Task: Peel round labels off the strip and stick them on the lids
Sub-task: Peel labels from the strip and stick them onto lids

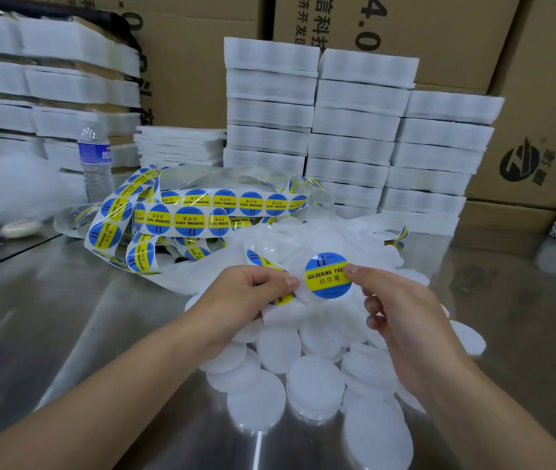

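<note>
Brushed metal table (66,317), matt white plastic lids (315,385), glossy label strip (202,212), cardboard boxes (540,96)

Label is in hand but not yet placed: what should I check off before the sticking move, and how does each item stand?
1. Right hand pinches the round label at its edge: ok.
2. Left hand holds the strip: ok.
3. Label fully off the strip: cannot tell.
4. Label flat, print facing up: ok.
5. Bare lids piled below the hands: ok.
6. One lid singled out and steadied: not ok, both hands are occupied.
</note>
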`<state>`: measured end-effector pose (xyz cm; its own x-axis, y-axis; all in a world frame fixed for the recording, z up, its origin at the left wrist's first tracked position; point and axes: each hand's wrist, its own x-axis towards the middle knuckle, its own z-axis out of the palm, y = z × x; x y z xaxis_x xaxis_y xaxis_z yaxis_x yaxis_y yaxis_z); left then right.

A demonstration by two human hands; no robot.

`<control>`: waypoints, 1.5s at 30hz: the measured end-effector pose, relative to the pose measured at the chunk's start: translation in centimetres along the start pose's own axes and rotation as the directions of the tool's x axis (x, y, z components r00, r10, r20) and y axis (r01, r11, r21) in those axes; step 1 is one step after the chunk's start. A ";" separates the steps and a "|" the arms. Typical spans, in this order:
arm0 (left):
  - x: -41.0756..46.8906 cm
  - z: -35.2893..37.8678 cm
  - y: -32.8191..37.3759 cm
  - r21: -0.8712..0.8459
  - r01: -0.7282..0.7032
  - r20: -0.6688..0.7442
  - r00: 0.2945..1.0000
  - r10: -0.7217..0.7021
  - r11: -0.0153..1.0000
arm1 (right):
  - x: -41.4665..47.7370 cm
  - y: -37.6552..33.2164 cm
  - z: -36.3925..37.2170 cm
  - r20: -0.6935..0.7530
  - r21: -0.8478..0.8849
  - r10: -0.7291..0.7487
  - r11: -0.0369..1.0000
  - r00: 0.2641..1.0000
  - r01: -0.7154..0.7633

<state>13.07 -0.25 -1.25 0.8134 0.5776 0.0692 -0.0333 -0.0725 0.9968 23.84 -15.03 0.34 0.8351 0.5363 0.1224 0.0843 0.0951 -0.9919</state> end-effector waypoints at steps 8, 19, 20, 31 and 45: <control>-0.1 0.2 0.3 0.019 -0.059 -0.033 0.998 0.060 0.998 | -0.4 0.1 0.4 0.024 -0.038 -0.012 0.999 1.000 0.013; 0.1 0.1 0.2 0.077 -0.109 -0.022 0.994 0.111 0.991 | -0.5 0.3 0.4 0.057 -0.029 -0.030 0.999 0.998 0.031; 0.1 0.1 0.2 0.081 -0.112 -0.020 0.993 0.114 0.990 | -0.5 0.3 0.4 0.061 -0.028 -0.029 0.999 0.998 0.031; 0.1 0.1 0.2 0.102 -0.156 -0.069 0.984 0.163 0.983 | -0.3 0.2 0.1 0.018 -0.053 -0.018 0.998 1.000 0.018; -0.9 0.4 0.9 -0.053 -0.205 0.118 0.971 0.210 0.977 | -1.7 0.2 1.8 0.162 -0.203 -0.265 0.934 0.951 0.295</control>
<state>12.52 -1.20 -0.39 0.8512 0.4492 0.2716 -0.2300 -0.1459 0.9622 21.48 -14.43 0.04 0.6835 0.6206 0.3843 0.4351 0.0762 -0.8971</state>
